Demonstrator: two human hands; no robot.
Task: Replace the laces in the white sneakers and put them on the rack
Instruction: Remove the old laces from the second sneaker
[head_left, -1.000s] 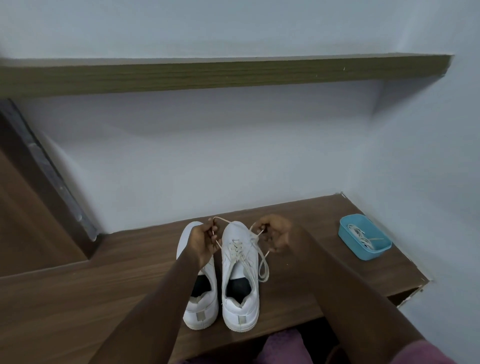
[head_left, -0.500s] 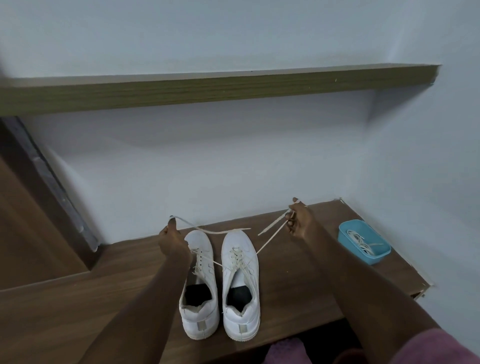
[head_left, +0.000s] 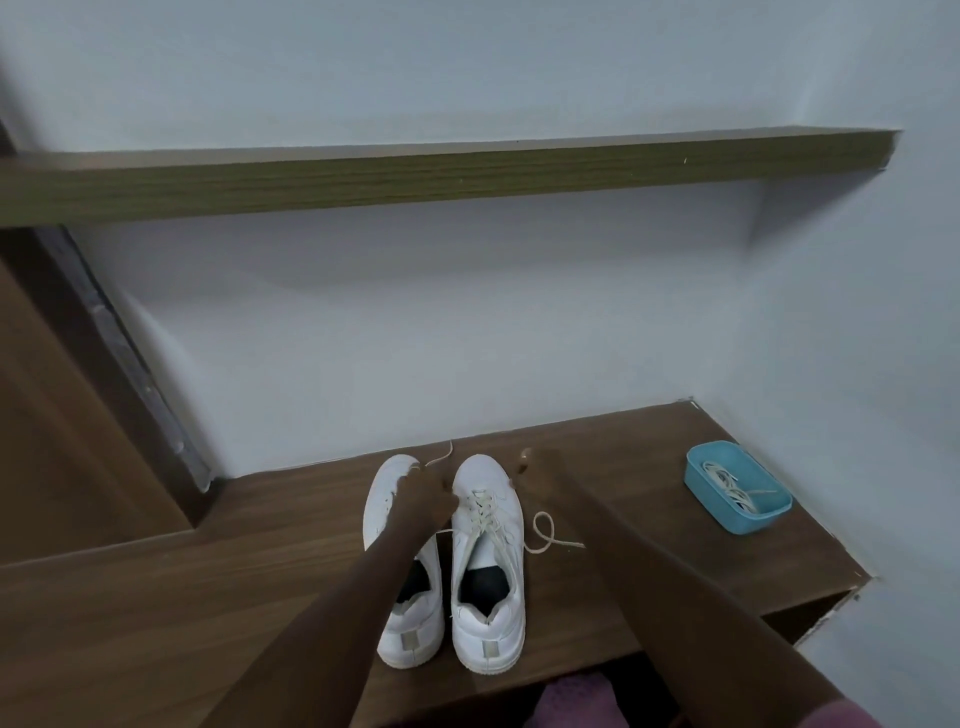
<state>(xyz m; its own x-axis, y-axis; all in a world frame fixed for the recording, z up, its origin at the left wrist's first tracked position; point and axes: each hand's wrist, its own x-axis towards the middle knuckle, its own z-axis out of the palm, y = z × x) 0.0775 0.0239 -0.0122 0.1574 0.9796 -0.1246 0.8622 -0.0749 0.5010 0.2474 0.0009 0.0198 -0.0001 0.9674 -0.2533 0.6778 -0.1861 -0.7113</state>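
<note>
By the white sneakers (head_left: 485, 480): lace end (head_left: 440, 455) in left hand (head_left: 423, 501); right hand (head_left: 524, 467) blurred, unreadable.

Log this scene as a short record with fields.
sneakers: pair of white sneakers, side by side on brown wooden ledge, toes toward wall
lace: cream lace threaded in right shoe, one end looped on ledge
hands: left hand over left shoe's toe, pinching a lace end; right hand blurred, grip unclear
tray: light blue plastic tray holding coiled laces
</note>
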